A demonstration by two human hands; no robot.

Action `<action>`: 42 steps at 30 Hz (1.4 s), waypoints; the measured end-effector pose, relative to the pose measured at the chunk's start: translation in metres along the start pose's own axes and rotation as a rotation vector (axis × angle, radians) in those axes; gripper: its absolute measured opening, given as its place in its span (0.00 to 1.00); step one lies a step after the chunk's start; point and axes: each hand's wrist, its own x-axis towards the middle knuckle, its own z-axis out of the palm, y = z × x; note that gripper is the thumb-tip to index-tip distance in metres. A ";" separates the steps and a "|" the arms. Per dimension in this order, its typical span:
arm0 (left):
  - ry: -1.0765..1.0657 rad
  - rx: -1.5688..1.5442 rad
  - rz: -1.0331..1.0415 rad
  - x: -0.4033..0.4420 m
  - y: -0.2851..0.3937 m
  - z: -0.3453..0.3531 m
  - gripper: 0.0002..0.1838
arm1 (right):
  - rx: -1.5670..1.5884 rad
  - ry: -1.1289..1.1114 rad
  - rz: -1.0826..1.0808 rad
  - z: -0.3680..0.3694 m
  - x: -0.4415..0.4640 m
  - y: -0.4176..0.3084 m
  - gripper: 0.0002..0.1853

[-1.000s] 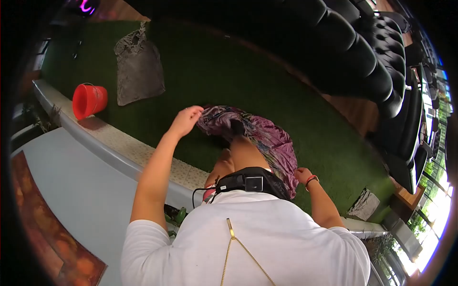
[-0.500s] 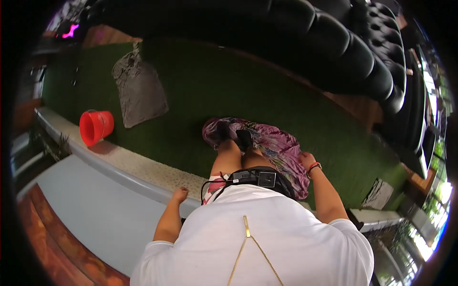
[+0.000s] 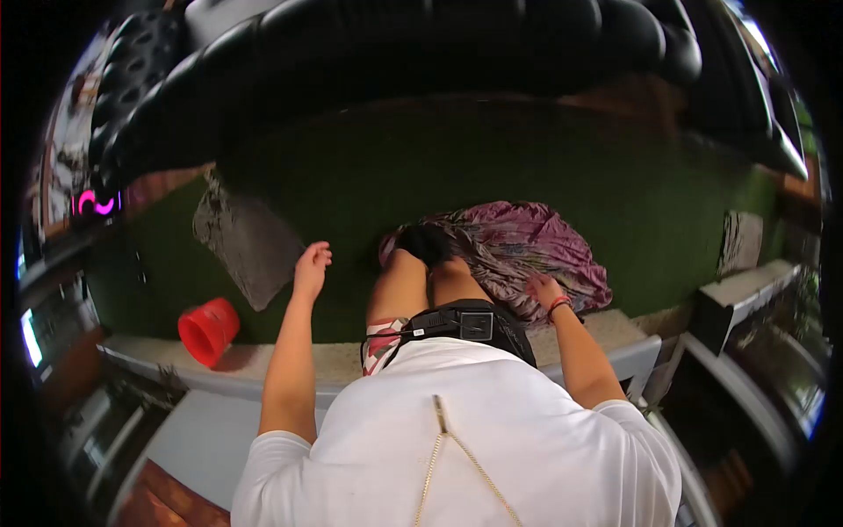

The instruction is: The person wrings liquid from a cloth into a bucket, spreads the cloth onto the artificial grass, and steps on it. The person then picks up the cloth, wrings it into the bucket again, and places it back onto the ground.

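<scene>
My left hand [image 3: 313,265] is out to the left over the floor, its fingers apart and nothing in them. Just beyond it lies a grey cloth [image 3: 250,241], bunched at its far end. My right hand [image 3: 544,288] is over the near edge of a crumpled purple patterned cloth [image 3: 518,237], fingers loosely apart. I cannot tell whether they touch the fabric. My feet, in black, rest at that cloth's left end.
A red bucket [image 3: 209,332] lies tipped on a stone ledge [image 3: 145,350] at the left. Across the green carpet [image 3: 351,167] stands a black tufted sofa [image 3: 395,53]. Another grey cloth [image 3: 742,239] lies far right, near a pale bench [image 3: 755,290].
My view has turned, shifting the sofa and bucket. My left hand has moved from beside my hip forward and out to the left. My right hand stays by the purple cloth.
</scene>
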 end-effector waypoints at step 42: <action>-0.838 0.755 0.337 -0.012 0.181 0.494 0.12 | 0.920 0.482 0.410 -0.015 -0.234 0.369 0.13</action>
